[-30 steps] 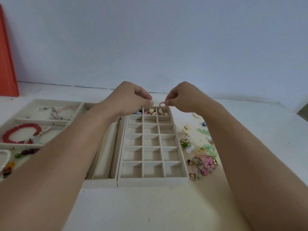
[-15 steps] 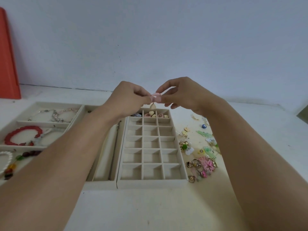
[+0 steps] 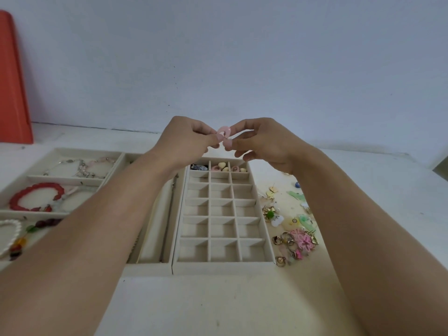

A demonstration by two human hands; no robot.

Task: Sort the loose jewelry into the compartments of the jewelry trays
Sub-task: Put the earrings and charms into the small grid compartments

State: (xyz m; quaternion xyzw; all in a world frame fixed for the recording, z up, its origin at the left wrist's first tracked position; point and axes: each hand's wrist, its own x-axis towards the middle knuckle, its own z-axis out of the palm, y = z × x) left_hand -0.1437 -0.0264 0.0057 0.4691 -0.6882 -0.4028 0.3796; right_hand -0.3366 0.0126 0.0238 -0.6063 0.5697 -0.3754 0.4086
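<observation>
Both hands meet over the far end of the grid tray (image 3: 259,202), pinching one pink ring (image 3: 224,132) between them. Left hand (image 3: 185,139) and right hand (image 3: 263,141) each have thumb and forefinger closed on it; other fingers loosely curled. Ring sits up in the air, tilted, hole roughly facing the camera. Can't tell which hand carries the load.

Key relation: ring is directly above the tray's far row, so the drop is straight down and slightly toward the person. That row already holds similar pieces: cream hearts (image 3: 221,164) in the middle cell, more pink and cream bits in the right cell, a dark piece (image 3: 199,167) in the left. Rows nearer the person look empty. My guess: it goes in with the pink ones, far right cell, right hand being nearer.

Loose pile (image 3: 294,236) lies on the surface right of the tray, under the right forearm, partly hidden: pink flower, gold rings, green bits. Plenty left to sort.

Left tray (image 3: 29,177) holds bracelets, including a red one (image 3: 36,198).
</observation>
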